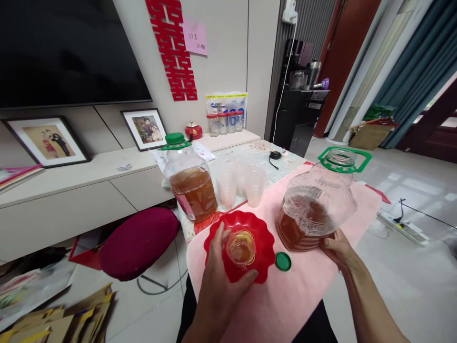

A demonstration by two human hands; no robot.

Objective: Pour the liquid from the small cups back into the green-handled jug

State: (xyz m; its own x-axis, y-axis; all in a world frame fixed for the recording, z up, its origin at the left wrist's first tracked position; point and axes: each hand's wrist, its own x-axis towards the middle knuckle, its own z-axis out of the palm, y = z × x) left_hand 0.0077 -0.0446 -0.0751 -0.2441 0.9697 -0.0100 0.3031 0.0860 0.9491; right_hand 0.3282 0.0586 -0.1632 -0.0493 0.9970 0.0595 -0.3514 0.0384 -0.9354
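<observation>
My left hand point(218, 281) is wrapped round a small clear plastic cup point(241, 247) with amber liquid in it, held over a red scalloped bowl point(262, 238) on a pink cloth point(285, 300). My right hand point(337, 248) grips the lower side of a large clear jug point(314, 205) of brown liquid, uncapped, with a green handle ring at its neck. Its green cap point(283, 261) lies on the cloth between the bowl and the jug.
A second jug point(191, 183) with a green cap stands behind the bowl on the left, next to stacked clear plastic cups point(243, 183). A dark red cushion point(137, 240) lies on the floor at left. A power strip point(402, 226) lies on the floor at right.
</observation>
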